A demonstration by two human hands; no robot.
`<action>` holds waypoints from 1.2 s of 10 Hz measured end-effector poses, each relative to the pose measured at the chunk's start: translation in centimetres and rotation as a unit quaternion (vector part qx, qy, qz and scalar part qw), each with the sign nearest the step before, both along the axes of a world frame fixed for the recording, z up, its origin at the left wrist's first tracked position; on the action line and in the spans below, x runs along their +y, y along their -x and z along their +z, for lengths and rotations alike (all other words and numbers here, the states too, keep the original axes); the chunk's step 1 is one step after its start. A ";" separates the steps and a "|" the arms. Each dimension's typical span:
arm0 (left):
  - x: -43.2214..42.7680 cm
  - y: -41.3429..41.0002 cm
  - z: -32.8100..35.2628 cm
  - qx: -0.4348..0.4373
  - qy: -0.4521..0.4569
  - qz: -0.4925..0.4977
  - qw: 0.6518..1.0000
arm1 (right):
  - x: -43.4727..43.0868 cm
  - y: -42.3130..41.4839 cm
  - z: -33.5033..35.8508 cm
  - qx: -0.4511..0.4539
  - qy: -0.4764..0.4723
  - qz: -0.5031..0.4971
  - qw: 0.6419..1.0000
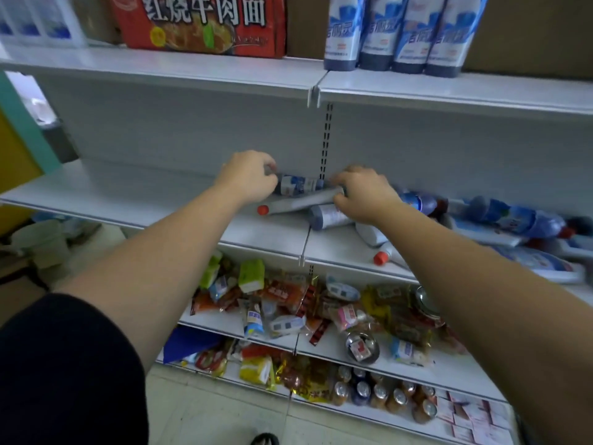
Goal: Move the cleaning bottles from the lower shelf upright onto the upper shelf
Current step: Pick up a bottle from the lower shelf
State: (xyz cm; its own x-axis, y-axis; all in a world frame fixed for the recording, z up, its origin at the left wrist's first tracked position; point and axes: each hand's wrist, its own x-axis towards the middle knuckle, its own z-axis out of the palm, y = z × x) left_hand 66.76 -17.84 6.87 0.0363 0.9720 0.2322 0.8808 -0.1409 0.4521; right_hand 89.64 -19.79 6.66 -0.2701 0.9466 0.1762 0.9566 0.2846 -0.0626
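Centre of frame: smooth, cylindrical plastic cleaning bottles lie on their sides on the lower shelf (128, 194), a flat board of white-painted metal. The left hand (247, 181), arm outstretched, curls its fingers round one end of a blue-labelled bottle (300, 184). The right hand (362, 195), palm down, closes its fingers on the base end of a white red-capped bottle (298, 203). A heap of bottles (513, 220) lies at right. Upper right: four upright bottles (394, 33) stand on the upper shelf (192, 69); a glossy red carton (199, 24) stands to their left.

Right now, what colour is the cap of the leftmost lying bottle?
Orange-red cap; head view shows it.
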 end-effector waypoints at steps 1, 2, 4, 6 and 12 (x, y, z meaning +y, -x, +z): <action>3.2 1.3 -2.1 -0.037 0.036 0.007 0.999 | 3.1 0.9 -1.7 -0.006 0.049 -0.018 0.999; 7.0 2.2 -4.2 -0.085 0.072 0.013 0.994 | 6.5 2.2 -3.4 0.004 0.094 -0.032 0.995; 13.9 3.0 -7.5 -0.080 0.169 0.043 0.981 | 12.8 4.4 -6.6 0.038 0.141 -0.067 0.987; 19.5 1.9 -11.1 -0.290 0.267 0.065 0.917 | 17.6 4.6 -7.1 0.038 0.203 -0.060 0.977; 25.3 -2.9 -11.7 -0.532 0.289 0.114 0.788 | 23.4 8.2 -7.8 -0.254 0.282 -0.047 0.924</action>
